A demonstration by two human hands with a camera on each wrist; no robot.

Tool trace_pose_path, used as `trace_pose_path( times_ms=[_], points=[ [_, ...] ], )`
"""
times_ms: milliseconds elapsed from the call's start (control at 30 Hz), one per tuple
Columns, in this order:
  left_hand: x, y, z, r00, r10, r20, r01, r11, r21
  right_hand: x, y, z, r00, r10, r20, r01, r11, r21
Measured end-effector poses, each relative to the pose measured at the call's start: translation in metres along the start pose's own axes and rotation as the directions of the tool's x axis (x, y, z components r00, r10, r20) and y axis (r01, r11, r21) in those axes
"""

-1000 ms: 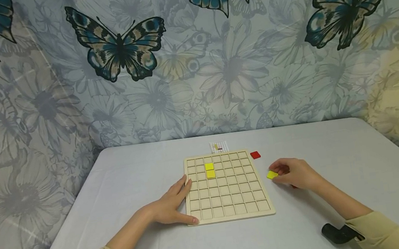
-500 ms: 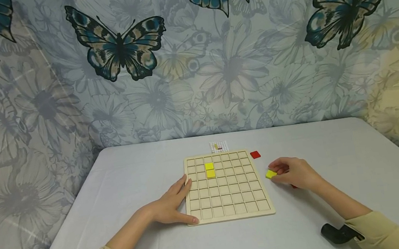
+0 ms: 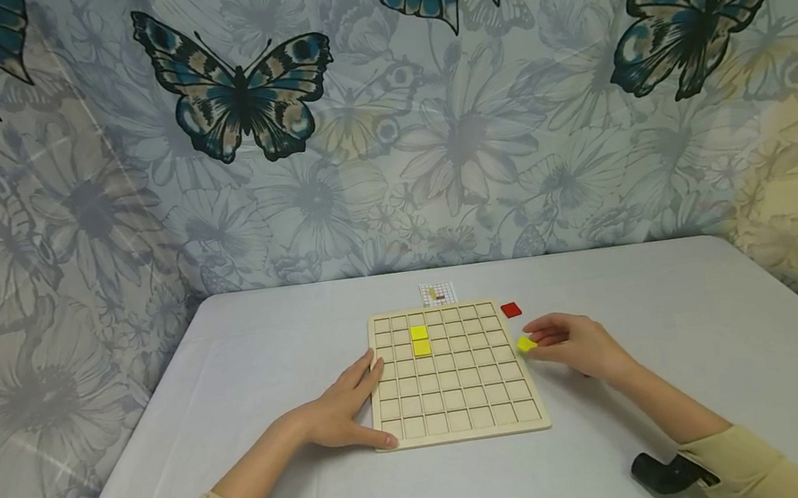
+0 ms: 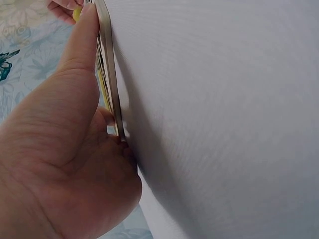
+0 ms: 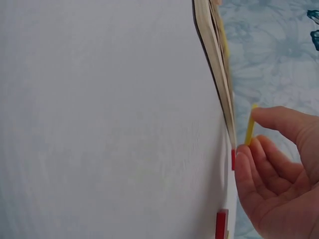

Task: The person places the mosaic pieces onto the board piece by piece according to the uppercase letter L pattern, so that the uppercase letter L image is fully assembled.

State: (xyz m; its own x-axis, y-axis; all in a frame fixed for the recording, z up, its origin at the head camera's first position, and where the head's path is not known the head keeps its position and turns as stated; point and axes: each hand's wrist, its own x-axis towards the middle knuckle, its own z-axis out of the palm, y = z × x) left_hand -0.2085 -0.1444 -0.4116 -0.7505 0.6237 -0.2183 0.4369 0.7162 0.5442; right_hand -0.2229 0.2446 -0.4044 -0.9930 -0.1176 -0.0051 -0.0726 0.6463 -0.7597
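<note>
My right hand (image 3: 579, 350) pinches a small yellow square tile (image 3: 526, 344) between thumb and fingertips, right beside the right edge of a wooden grid board (image 3: 464, 400). In the right wrist view the held tile (image 5: 250, 127) appears edge-on, raised off the white table. My left hand (image 3: 340, 408) rests with spread, extended fingers along the board's left edge, its thumb on the near left corner. Within the third column from the left sit two yellow tiles, a far one (image 3: 419, 333) and a nearer one (image 3: 422, 348), in adjoining cells.
A red tile (image 3: 511, 310) lies off the board's far right corner. Another red tile (image 5: 220, 225) lies on the table, mostly hidden under my right hand in the head view. Behind the board is a small printed grid card (image 3: 438, 293). A butterfly-patterned cloth (image 3: 460, 140) hangs beyond the table.
My right hand has carried the yellow tile leftward and slightly farther away, up to the board's right edge. My left hand and the board have stayed put.
</note>
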Motion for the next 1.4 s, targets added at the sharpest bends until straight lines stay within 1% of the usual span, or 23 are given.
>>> trace_pose_path(
  times_ms=[100, 300, 567, 733, 933, 1200, 1400],
  points=[
    [0.000, 0.001, 0.000, 1.000, 0.000, 0.002, 0.000, 1.000, -0.001, 0.000, -0.004, 0.003, 1.000, 0.018, 0.003, -0.018, 0.999, 0.034],
    [0.000, 0.002, -0.001, 1.000, 0.001, 0.000, -0.001, 1.000, 0.004, 0.002, -0.012, 0.011, 1.000, 0.021, 0.020, -0.022, 0.996, 0.084],
    [0.001, 0.003, 0.000, 1.000, 0.000, -0.002, 0.000, 1.000, 0.006, 0.005, -0.023, 0.024, 0.998, -0.029, 0.061, 0.021, 0.991, 0.135],
    [0.000, 0.002, 0.000, 1.000, -0.005, -0.001, 0.005, 1.000, 0.007, 0.006, -0.030, 0.031, 0.996, -0.039, 0.081, 0.026, 0.989, 0.148],
    [0.000, 0.002, 0.001, 1.000, -0.004, 0.001, 0.004, 1.000, 0.010, 0.007, -0.038, 0.039, 0.991, -0.085, 0.099, 0.066, 0.982, 0.179],
    [0.000, 0.002, 0.001, 1.000, 0.001, -0.002, -0.001, 1.000, 0.014, 0.011, -0.046, 0.052, 0.993, -0.061, 0.104, 0.043, 0.984, 0.171],
    [0.000, 0.002, 0.001, 1.000, 0.005, -0.003, -0.005, 1.000, 0.022, 0.016, -0.053, 0.061, 0.989, -0.093, 0.114, 0.076, 0.986, 0.149]
  ],
)
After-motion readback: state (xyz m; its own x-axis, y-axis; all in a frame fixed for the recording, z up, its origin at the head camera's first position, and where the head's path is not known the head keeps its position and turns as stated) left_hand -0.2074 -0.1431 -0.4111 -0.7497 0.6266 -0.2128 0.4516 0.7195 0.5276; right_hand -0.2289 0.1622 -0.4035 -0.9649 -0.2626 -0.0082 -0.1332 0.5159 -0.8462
